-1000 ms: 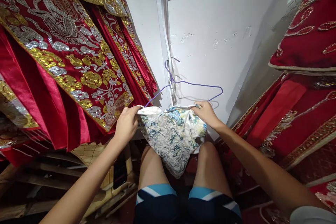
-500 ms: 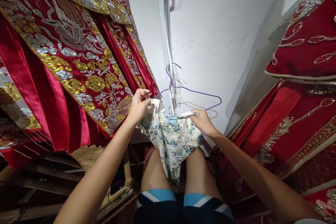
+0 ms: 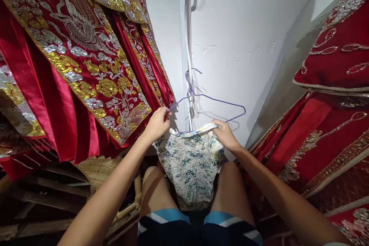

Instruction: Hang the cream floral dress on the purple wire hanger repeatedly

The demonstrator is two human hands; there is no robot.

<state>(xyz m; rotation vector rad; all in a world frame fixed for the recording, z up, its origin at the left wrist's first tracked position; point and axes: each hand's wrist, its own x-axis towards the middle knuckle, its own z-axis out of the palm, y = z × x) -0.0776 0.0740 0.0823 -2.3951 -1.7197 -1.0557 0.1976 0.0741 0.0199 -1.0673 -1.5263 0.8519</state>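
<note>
A floral garment (image 3: 190,169), white with blue, green and yellow print, hangs spread between my hands at the lower part of a purple wire hanger (image 3: 215,99). My left hand (image 3: 159,123) is closed at the garment's top left, by the hanger's left corner. At the top right, my right hand (image 3: 224,132) pinches the garment's top edge beside the hanger's lower bar. The hanger's hook sits at a narrow white strip (image 3: 189,54) running down the wall. Folds of cloth and my fingers hide most of the lower bar.
Red costumes with gold and silver embroidery (image 3: 106,84) hang on the left. More red beaded garments (image 3: 334,65) hang on the right. Bamboo furniture (image 3: 135,200) stands low at the left. The white wall (image 3: 236,27) is behind the hanger.
The garment's bunched left side has opened out, and it now spreads wide with its top edge stretched. My left hand has shifted slightly right and down; my right hand keeps its hold.
</note>
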